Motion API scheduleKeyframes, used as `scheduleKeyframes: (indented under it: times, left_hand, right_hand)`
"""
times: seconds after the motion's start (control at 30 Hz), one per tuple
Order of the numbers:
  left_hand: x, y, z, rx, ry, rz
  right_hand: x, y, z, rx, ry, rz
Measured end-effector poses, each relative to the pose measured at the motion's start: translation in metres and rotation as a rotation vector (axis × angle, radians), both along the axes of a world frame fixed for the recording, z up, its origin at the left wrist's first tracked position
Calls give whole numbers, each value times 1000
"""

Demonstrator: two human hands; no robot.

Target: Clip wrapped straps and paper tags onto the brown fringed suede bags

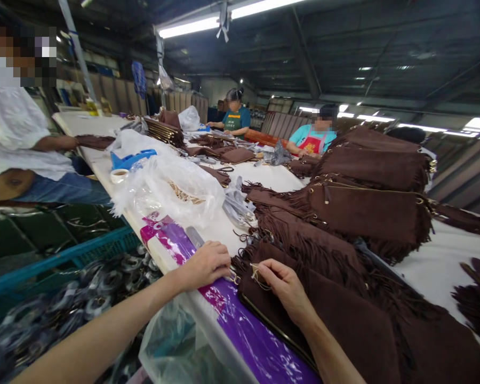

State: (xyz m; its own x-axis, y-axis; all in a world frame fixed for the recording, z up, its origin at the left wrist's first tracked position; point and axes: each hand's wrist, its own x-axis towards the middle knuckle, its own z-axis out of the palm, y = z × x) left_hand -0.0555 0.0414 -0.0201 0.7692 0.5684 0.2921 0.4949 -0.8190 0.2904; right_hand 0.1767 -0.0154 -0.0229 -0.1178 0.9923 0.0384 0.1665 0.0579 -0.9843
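My right hand is closed in a pinch on a thin pale string loop. It hovers over the near corner of a dark brown fringed bag with a gold zipper along its edge. At the bag's left corner, by a small gold ring, my left hand is curled palm down. Its fingertips are hidden, so what they hold cannot be made out. A grey-handled tool lies just beyond that hand.
Brown fringed bags are piled at right. Clear plastic bags, a tape roll and a blue tape dispenser lie on the table. A teal crate of wrapped straps stands below left. Several people work around the table.
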Motion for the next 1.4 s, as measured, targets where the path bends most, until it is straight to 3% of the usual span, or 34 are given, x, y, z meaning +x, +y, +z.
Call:
scheduleKeyframes:
  times: [0.2, 0.43, 0.57, 0.83, 1.07, 1.4]
  left_hand:
    - [-2, -5, 8, 50, 78, -88]
    - [1, -6, 14, 137, 189, -173]
    - [0, -3, 16, 223, 246, -195]
    - [-4, -3, 33, 89, 252, -134]
    - [2, 7, 47, 22, 220, -160]
    - [7, 16, 52, 56, 228, -175]
  right_hand:
    - [-2, -1, 2, 14, -12, -11]
    - [-5, -3, 3, -81, 91, 1]
    - [-8, -2, 2, -37, 28, 45]
    - [-6, -2, -4, 18, -142, 92]
    - [-16, 0, 6, 211, -309, 88]
    - [-30, -5, 18, 512, -719, 58]
